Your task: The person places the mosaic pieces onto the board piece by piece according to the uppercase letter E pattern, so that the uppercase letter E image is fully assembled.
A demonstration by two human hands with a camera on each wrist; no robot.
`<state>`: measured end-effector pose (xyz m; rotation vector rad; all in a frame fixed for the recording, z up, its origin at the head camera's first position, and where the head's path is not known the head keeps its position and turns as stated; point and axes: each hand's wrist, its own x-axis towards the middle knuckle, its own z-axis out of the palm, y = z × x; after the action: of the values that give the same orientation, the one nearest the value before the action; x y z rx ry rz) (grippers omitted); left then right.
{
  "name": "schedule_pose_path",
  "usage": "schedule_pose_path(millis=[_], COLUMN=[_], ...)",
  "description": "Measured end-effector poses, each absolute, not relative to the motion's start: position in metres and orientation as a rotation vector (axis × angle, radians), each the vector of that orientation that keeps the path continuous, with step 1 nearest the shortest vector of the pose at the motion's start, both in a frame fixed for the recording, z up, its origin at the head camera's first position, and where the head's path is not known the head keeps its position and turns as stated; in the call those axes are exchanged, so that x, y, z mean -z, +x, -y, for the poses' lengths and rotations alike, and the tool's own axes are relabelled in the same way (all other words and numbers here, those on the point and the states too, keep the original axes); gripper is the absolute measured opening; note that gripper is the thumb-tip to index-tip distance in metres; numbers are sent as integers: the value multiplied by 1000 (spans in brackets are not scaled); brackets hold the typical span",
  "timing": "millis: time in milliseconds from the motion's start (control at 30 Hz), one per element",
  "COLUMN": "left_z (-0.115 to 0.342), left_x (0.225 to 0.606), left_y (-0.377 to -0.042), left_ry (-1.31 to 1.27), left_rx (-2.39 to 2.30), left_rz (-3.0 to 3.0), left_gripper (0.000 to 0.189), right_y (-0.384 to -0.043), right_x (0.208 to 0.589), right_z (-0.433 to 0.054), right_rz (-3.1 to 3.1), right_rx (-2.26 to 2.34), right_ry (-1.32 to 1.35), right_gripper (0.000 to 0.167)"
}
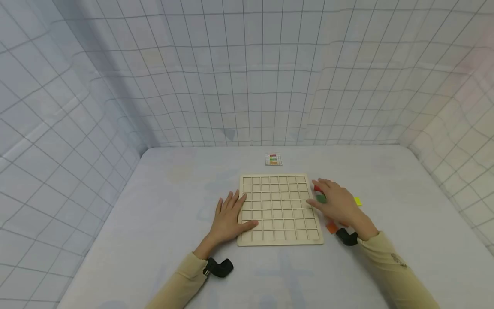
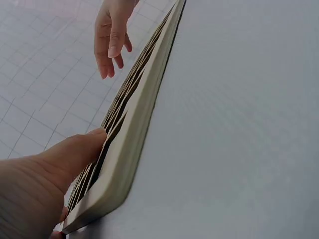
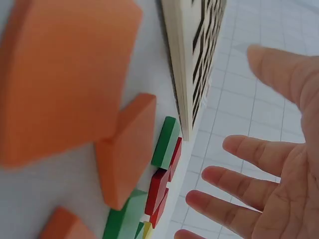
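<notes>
A pale wooden board (image 1: pixel 279 210) with a grid of square recesses lies flat on the white table. My left hand (image 1: pixel 226 221) rests at its left edge, fingers extended and thumb lying over the grid. To the right of the board, my right hand (image 1: pixel 335 204) hovers above loose coloured tiles with its fingers spread and nothing held. Below that hand, the right wrist view shows orange tiles (image 3: pixel 70 74), green tiles (image 3: pixel 166 143) and red tiles (image 3: pixel 157 191). A yellow tile (image 1: pixel 358 201) sticks out past the right hand; others are partly hidden under it.
Behind the board lies a small card (image 1: pixel 273 159) printed with a coloured grid pattern. White cloth with grey grid lines (image 1: pixel 239 77) surrounds the table (image 1: pixel 173 180) at the back and both sides. Black devices are strapped to both wrists.
</notes>
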<state>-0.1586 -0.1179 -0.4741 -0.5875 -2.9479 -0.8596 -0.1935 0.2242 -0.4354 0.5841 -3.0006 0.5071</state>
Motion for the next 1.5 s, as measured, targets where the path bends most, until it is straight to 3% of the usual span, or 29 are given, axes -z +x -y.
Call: schedule_pose_path(millis=[233, 700, 1500], left_z=[118, 123, 121], left_x=[479, 485, 489], left_y=[-160, -163, -164], left_ry=[-593, -591, -603], left_rx=[814, 768, 705], left_rz=[2863, 2836, 2833], left_gripper=[90, 91, 92], right_y=[-206, -223, -230], right_x=[435, 438, 437], right_z=[-233, -233, -235], right_rz=[3001, 3033, 3062], right_rx=[-614, -594, -809], right_ry=[476, 449, 327], right_gripper=[50, 29, 20])
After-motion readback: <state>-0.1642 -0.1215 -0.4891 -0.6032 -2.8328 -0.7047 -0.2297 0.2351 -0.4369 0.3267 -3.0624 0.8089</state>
